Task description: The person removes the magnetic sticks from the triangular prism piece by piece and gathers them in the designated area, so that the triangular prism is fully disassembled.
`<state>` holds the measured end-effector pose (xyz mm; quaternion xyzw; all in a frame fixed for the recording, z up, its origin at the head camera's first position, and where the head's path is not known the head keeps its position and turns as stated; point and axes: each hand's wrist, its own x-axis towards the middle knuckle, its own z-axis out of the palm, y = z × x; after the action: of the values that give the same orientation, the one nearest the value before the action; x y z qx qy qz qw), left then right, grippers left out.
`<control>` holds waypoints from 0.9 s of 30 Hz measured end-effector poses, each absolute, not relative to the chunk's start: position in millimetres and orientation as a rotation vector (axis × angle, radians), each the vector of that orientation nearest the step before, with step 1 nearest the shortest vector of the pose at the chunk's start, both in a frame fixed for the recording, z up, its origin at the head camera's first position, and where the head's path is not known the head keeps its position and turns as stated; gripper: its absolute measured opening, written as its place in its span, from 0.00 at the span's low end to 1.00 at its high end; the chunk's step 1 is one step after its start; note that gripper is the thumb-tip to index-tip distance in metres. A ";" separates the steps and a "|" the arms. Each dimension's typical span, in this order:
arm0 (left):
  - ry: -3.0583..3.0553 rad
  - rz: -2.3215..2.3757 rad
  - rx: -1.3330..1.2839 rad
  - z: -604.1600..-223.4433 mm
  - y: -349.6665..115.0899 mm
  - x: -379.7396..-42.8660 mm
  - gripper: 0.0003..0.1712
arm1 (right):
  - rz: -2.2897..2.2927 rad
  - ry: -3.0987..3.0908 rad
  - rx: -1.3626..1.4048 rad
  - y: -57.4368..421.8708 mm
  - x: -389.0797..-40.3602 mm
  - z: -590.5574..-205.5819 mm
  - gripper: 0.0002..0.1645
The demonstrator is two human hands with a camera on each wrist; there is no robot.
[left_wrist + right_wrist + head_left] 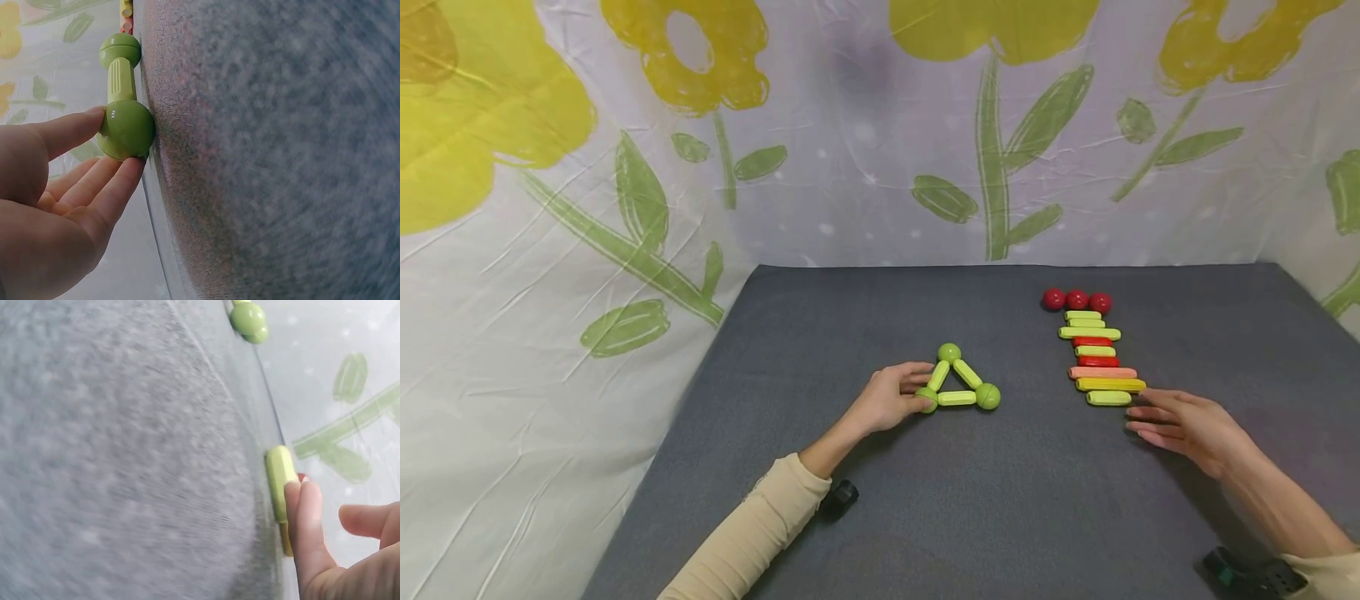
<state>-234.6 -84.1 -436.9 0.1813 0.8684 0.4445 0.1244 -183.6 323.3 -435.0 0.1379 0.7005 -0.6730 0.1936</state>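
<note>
On the dark table lies a triangle made of light-green rods (957,399) with a green ball at each corner. Its near-left green ball (130,130) is pinched between the thumb and fingers of my left hand (889,400). The top ball (949,353) and right ball (988,397) stay untouched. Off to the right, my right hand (1197,427) is beside the near end of a row of rods. Its fingers are extended, with the thumb apart in the right wrist view, close to the nearest light-green rod (280,481); whether they touch it I cannot tell.
Several rods run away from me in the row, among them a yellow rod (1111,385), a pink rod (1102,372) and a red rod (1098,362). Three red balls (1077,299) sit at its far end. A flower-printed cloth (865,167) hangs behind the table (1000,500).
</note>
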 end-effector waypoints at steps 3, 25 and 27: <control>2.526 1.300 0.525 -436.8 -84.3 -234.7 0.32 | -1.861 1.982 0.356 324.2 -186.0 -430.6 0.43; 2.530 1.291 0.533 -436.3 -84.5 -234.2 0.31 | -1.900 1.602 -0.128 254.5 -202.7 -429.9 0.37; 2.527 1.296 0.538 -436.2 -84.7 -234.0 0.31 | -1.914 1.558 -0.129 248.1 -204.5 -430.7 0.37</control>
<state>-234.0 -84.7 -436.2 0.1846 0.8674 0.4448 0.1253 -204.5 248.1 -430.7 -0.0493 0.5955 -0.7314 0.3288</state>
